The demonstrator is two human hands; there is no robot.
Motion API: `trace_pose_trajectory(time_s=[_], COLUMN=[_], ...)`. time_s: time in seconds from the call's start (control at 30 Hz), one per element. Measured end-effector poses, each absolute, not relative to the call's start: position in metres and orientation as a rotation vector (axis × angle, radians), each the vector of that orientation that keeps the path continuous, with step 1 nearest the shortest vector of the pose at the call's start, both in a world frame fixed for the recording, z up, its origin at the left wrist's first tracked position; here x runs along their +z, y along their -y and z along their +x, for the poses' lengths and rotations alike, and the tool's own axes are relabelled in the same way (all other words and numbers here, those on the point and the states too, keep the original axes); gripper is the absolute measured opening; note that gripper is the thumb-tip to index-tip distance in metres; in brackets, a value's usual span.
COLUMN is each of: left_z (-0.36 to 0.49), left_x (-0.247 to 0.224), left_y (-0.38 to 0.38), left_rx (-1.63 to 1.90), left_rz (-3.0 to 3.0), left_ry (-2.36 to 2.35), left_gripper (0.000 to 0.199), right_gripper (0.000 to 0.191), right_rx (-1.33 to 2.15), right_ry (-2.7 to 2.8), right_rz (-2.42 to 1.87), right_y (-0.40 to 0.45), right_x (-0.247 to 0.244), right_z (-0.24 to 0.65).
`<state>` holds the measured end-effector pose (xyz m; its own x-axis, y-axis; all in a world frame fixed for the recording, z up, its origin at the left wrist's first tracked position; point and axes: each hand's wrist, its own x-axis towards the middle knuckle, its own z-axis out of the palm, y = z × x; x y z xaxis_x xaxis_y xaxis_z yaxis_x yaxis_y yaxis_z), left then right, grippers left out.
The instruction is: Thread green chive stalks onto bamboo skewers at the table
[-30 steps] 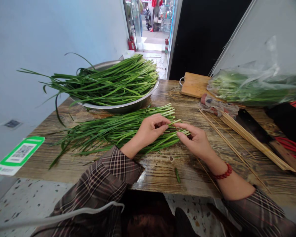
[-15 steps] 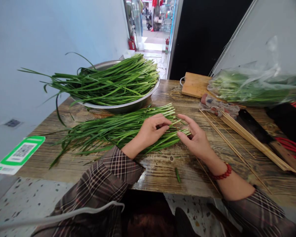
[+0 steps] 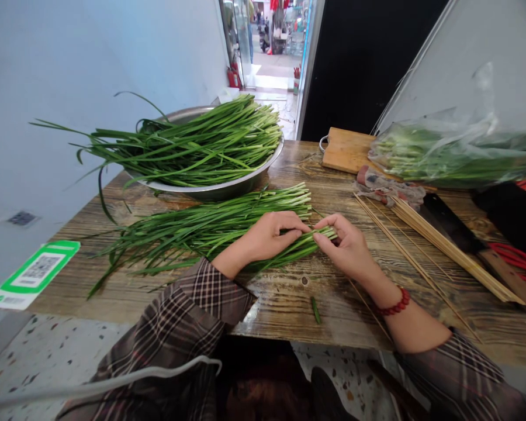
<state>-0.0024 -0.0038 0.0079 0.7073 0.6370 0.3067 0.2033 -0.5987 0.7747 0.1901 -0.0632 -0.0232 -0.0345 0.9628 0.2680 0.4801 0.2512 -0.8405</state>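
My left hand [image 3: 275, 235] lies over a loose pile of garlic chives [image 3: 193, 225] on the table, thumb and fingers pinched on a chive stalk near the pale cut ends. Facing it, my right hand [image 3: 348, 244] pinches around the pale tips of the nearest chives [image 3: 328, 234], its fingertips almost meeting those of the left. A thin bamboo skewer [image 3: 370, 307] slants out from below my right hand to the table's front edge; whether the hand touches it I cannot tell. Beyond the pile, a metal basin [image 3: 228, 190] is heaped with more garlic chives [image 3: 210, 140].
On the right are a bundle of bamboo skewers [image 3: 460, 254], several loose skewers [image 3: 398, 251], a knife [image 3: 495, 266] and red-handled scissors [image 3: 515, 261]. Behind them lie a cutting board [image 3: 346, 151] and a clear bag of greens [image 3: 456, 155]. A chive scrap [image 3: 316, 310] is near the front edge.
My right hand has closed from spread fingers to a pinch at the chive ends. The left hand has shifted slightly down and right, bringing the fingertips together.
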Motion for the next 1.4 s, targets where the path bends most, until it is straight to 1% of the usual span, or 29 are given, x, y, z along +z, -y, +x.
trace_pose_trajectory(time_s=[0.17, 0.23, 0.37, 0.57, 0.73, 0.83, 0.97, 1.07, 1.17, 1.27, 1.4], left_z=[-0.011, -0.014, -0.018, -0.017, -0.012, -0.011, -0.011, -0.011, -0.009, -0.007, -0.004], left_x=[0.009, 0.006, 0.001, -0.005, -0.01, -0.01, -0.009, -0.008, -0.004, 0.0, 0.002], left_y=[-0.006, -0.009, -0.011, -0.012, -0.011, -0.011, -0.013, -0.015, -0.013, -0.009, -0.004], left_rx=[0.778, 0.692, 0.469, 0.351, 0.302, 0.361, 0.619, 0.828, 0.957, 0.991, 0.908], left_rz=[2.189, 2.287, 2.485, 2.725, 2.82, 2.811, 2.652, 2.472, 2.339, 2.225, 2.069], left_ry=[-0.917, -0.936, -0.828, -0.934, -1.017, -0.998, -0.955, -0.912, -0.851, -0.841, -0.929], left_gripper=[0.018, 0.014, 0.008, 0.015, 0.016, 0.018, 0.015, 0.012, 0.012, 0.01, 0.011], right_gripper=[0.007, 0.007, 0.008, 0.008, 0.008, 0.012, 0.024, 0.026, 0.026, 0.024, 0.025], right_rx=[0.661, 0.641, 0.586, 0.562, 0.575, 0.603, 0.669, 0.73, 0.769, 0.747, 0.732], right_ry=[1.8, 1.878, 1.994, 2.006, 1.98, 1.918, 1.791, 1.731, 1.693, 1.697, 1.704], right_rz=[-1.294, -1.239, -1.18, -1.181, -1.211, -1.25, -1.34, -1.392, -1.394, -1.36, -1.348], right_y=[0.073, 0.078, 0.083, 0.083, 0.078, 0.075, 0.07, 0.068, 0.067, 0.066, 0.065], right_x=[-0.006, -0.002, 0.001, 0.0, -0.001, -0.004, -0.008, -0.009, -0.01, -0.011, -0.015], right_z=[0.19, 0.189, 0.19, 0.19, 0.19, 0.191, 0.193, 0.193, 0.192, 0.191, 0.191])
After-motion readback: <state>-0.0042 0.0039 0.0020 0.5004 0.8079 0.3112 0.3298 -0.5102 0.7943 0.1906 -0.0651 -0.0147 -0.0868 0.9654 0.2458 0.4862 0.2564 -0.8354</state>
